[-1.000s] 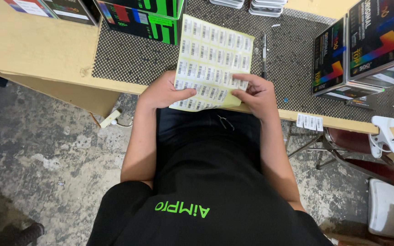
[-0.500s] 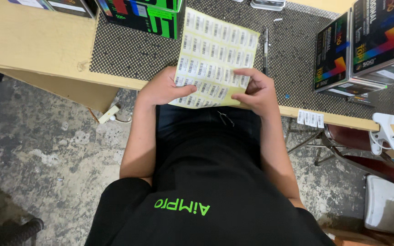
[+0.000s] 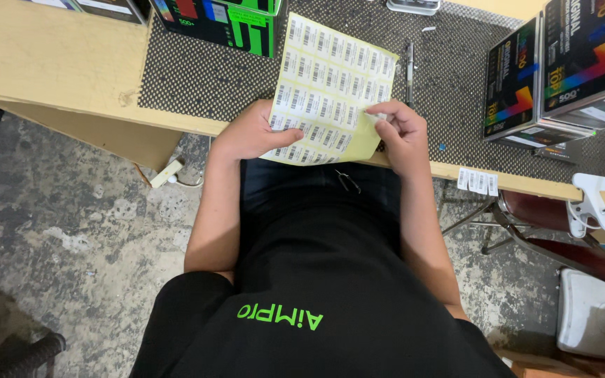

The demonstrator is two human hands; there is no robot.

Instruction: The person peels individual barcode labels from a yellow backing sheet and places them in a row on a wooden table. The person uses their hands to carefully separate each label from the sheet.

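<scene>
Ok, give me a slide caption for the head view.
Left hand steadies a yellow barcode label sheet while right hand peels one label.

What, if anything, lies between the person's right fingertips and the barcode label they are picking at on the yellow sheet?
Nothing visible. The right hand pinches a label at the edge of the yellow sheet, which the left hand steadies.

Bright even light, soft shadows, sharp focus

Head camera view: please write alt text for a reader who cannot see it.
A person's left hand holds a yellow sheet of barcode labels over a dotted black mat, while the right hand pinches one label at the sheet's edge. Colourful boxes stand nearby.
</scene>
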